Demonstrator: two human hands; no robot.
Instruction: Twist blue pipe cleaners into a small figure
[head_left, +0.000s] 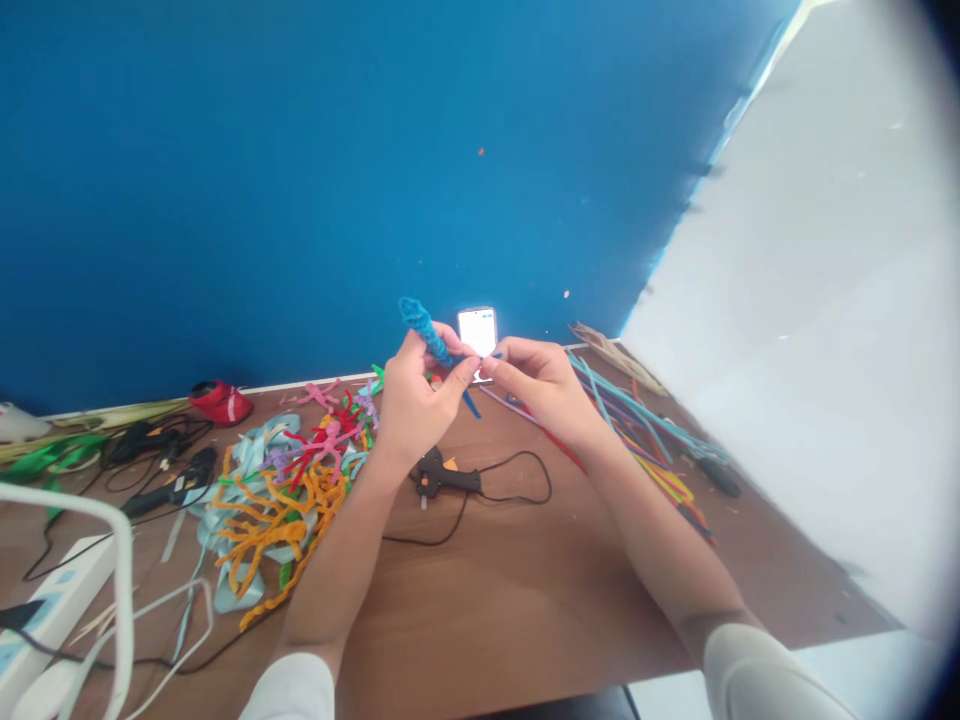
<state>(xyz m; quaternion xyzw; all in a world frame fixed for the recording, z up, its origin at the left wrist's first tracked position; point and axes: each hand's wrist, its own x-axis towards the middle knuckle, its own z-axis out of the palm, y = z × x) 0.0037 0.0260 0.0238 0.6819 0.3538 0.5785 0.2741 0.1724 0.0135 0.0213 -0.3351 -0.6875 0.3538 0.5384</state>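
Beyond the black glue gun (pixel 448 478), above the table (pixel 525 620), a fuzzy blue piece (pixel 426 326) is held up in the left hand (pixel 420 395). It is tilted, with its thick, wound end pointed up and to the left, and its lower part is pinched between thumb and forefinger. A flat blue tail (pixel 471 404) is seen hanging below that thumb. By the right hand (pixel 544 388), which is held up beyond the glue gun and to its right, a thin blue strand (pixel 497 356) is pinched between thumb and forefinger; whether it is joined to the fuzzy piece cannot be told. The fingertips of both hands are brought close together

Straight beyond the glue gun, a lit phone (pixel 478 330) is stood near the blue wall (pixel 337 180), partly covered by the hands. To the left of the glue gun, orange fuzzy stems (pixel 259 538) are heaped over pale blue ribbon (pixel 238 592), and pink fuzzy shapes (pixel 330 440) are piled just past them. Farther left, a second glue gun (pixel 176 485) is laid down. To the right of the landmark gun, loose coloured stems (pixel 660 445) are spread out, partly hidden by the right arm
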